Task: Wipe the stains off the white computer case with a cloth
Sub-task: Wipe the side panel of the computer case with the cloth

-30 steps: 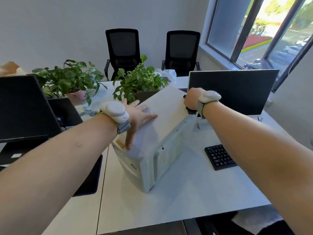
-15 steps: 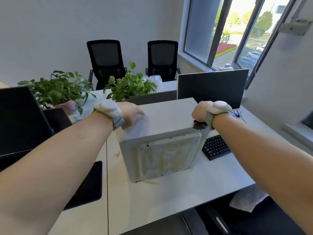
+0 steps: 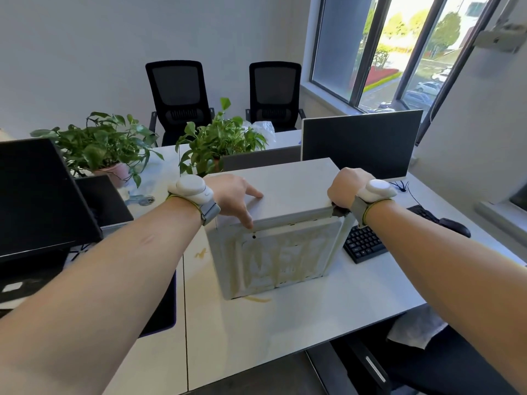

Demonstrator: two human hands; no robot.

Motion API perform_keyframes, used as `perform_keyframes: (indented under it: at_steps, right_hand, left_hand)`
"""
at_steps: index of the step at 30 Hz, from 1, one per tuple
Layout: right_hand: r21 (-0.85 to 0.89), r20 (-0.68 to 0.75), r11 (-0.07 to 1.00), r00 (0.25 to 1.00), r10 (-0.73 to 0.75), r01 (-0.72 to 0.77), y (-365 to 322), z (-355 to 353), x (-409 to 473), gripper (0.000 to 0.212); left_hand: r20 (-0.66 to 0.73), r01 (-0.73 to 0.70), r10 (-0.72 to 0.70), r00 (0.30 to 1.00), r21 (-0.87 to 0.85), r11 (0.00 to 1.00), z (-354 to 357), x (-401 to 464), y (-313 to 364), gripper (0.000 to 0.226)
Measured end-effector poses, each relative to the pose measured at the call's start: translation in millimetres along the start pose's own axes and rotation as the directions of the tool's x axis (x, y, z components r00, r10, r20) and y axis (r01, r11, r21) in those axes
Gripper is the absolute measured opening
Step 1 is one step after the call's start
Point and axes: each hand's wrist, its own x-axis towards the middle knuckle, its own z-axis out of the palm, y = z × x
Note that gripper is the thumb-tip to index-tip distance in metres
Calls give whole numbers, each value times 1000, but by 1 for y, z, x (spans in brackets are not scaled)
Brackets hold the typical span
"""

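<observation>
White walls and a large window [image 3: 399, 52] frame an office room, with a pale table [image 3: 299, 323] in the middle of it. On the table stands the white computer case [image 3: 285, 201], and everything else is placed around that case. Its near side panel [image 3: 282, 258] faces the camera and carries yellowish smears; a yellow streak [image 3: 256, 299] lies on the table at the foot of the case and another [image 3: 201, 253] just to its left.

The left hand [image 3: 232, 196] rests on the top of the case at its near left corner, fingers spread and mostly straight, the thumb reaching over the near edge. The right hand [image 3: 346, 188] is curled over the near right corner of the case — it grips something dark [image 3: 339, 210] there, which may be the cloth, though I cannot tell for certain. Both wrists wear white strapped bands.

Right of the case lie a black keyboard [image 3: 368, 240] and a black mouse [image 3: 454, 226]; behind it to the right stands a dark monitor [image 3: 359, 143]. Behind the case to the left are two potted plants [image 3: 219, 138], [image 3: 99, 143], and farther back two black chairs [image 3: 178, 95], [image 3: 275, 92]. Left of the case stands another dark screen [image 3: 34, 195]. A crumpled white tissue [image 3: 413, 329] lies below the table's near right edge. No writing or brand is readable anywhere.
</observation>
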Motion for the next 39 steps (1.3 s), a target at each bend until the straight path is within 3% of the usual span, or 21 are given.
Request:
perform_keyframes:
  at_steps: [9, 13, 20, 22, 24, 28, 33, 36, 39]
  right_hand:
    - [192, -63, 981, 998, 26, -13, 5, -2, 11, 14]
    - [194, -250, 977, 967, -39, 89, 3, 11, 11, 6]
    - [197, -621, 942, 778, -94, 272, 3, 48, 11, 25]
    - [281, -667, 869, 734, -129, 408, -4, 48, 8, 23]
    - [342, -702, 728, 677, -222, 594, -19, 51, -3, 21]
    - [126, -711, 602, 495, -499, 788, -57, 64, -28, 22]
    - [-117, -745, 608, 335, -577, 786, -57, 66, -17, 8]
    - [-132, -748, 645, 352, -563, 752, -33, 74, -5, 7]
    - [5, -774, 740, 472, -423, 672, -11, 85, -2, 9]
  left_hand:
    - [-3, 22, -22, 1000, -29, 999, -13, 10, -2, 83]
    - [6, 48, -47, 999, -77, 996, -20, 18, -8, 80]
    - [25, 96, -93, 995, -160, 982, -24, 32, -19, 78]
    - [31, 103, -99, 995, -165, 981, -24, 34, -21, 78]
    - [34, 111, -106, 994, -174, 978, -24, 37, -23, 77]
    - [42, 117, -111, 993, -194, 974, -26, 40, -27, 77]
    - [42, 115, -108, 993, -232, 966, -27, 42, -28, 75]
    - [52, 125, -116, 992, -269, 955, -27, 42, -30, 74]
    - [63, 132, -119, 991, -285, 949, -27, 44, -30, 75]
